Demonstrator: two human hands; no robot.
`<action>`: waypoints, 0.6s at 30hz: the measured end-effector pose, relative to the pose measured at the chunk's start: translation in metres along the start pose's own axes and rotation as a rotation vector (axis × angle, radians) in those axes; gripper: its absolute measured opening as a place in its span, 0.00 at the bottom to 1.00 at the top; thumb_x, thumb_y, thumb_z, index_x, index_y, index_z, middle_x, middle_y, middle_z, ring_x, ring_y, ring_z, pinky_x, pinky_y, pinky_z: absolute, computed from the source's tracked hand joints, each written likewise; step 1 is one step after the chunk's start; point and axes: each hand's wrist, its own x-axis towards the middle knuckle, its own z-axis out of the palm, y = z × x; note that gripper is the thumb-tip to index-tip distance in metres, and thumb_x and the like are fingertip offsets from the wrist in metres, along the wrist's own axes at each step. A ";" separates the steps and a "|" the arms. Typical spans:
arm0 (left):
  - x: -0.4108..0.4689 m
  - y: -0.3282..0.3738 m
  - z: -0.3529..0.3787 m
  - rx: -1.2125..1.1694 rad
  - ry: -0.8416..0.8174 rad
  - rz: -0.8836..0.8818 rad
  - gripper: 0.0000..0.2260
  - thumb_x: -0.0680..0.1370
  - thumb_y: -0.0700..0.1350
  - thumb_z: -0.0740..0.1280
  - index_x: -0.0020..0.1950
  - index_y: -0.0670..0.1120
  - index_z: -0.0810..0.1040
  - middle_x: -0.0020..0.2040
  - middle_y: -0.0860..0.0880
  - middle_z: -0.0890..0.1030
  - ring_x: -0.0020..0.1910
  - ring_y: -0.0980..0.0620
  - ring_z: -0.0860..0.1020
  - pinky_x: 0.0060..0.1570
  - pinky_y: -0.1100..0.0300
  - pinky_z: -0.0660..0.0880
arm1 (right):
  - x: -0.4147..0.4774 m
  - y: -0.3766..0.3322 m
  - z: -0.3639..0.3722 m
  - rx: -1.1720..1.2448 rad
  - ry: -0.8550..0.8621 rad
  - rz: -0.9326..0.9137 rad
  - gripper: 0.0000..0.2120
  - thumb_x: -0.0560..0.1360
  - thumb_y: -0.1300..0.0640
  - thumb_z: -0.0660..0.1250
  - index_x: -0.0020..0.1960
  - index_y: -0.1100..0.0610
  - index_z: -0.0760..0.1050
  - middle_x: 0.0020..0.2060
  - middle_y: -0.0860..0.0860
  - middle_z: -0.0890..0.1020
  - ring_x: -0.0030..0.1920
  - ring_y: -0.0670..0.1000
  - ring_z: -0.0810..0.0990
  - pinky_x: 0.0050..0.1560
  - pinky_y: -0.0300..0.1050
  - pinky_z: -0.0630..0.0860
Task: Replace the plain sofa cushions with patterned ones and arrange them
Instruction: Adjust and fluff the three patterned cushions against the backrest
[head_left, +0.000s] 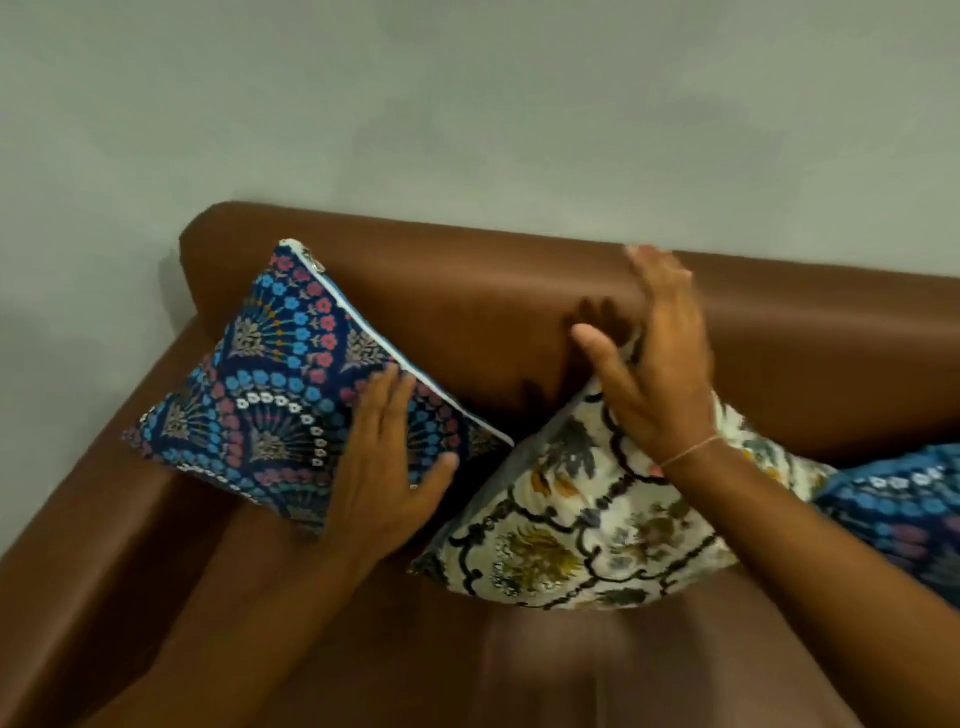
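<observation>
On the brown sofa (519, 312), the left hand (387, 462) is lying flat with its fingers spread on the face of the dark blue patterned cushion (291, 384), gripping nothing. That cushion is standing on one corner, tilted, in the angle where the sofa's armrest is meeting the backrest, with a white zip edge showing along its top. The right hand (652, 358) is resting open on the upper corner of the cream floral cushion (582, 514), palm against the fabric, fingers stretched up toward the backrest and blurred. A thin bracelet (691, 451) is showing at that wrist. The cream cushion is leaning against the backrest just beside the blue one, their corners nearly touching. A second blue patterned cushion (904, 509) is peeking in at the right edge, behind the right forearm.
</observation>
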 end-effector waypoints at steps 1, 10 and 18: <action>-0.007 0.021 0.016 -0.037 -0.091 -0.008 0.43 0.75 0.67 0.62 0.82 0.50 0.49 0.83 0.51 0.47 0.82 0.53 0.44 0.78 0.51 0.49 | -0.008 0.022 -0.024 0.019 -0.014 0.044 0.36 0.76 0.36 0.63 0.76 0.53 0.58 0.74 0.53 0.65 0.76 0.52 0.61 0.74 0.56 0.60; -0.046 0.079 0.110 0.252 -0.498 -0.290 0.62 0.61 0.73 0.73 0.81 0.47 0.42 0.81 0.42 0.54 0.78 0.41 0.57 0.75 0.42 0.60 | -0.114 0.152 -0.102 -0.110 -0.813 0.431 0.57 0.49 0.31 0.79 0.71 0.45 0.58 0.64 0.49 0.75 0.64 0.54 0.74 0.65 0.54 0.70; 0.032 0.108 0.103 0.094 -0.287 -0.125 0.41 0.65 0.50 0.81 0.74 0.48 0.67 0.63 0.43 0.78 0.65 0.39 0.74 0.62 0.44 0.72 | -0.116 0.173 -0.111 -0.252 -0.408 0.382 0.22 0.69 0.42 0.73 0.55 0.51 0.71 0.45 0.55 0.83 0.46 0.61 0.81 0.38 0.48 0.71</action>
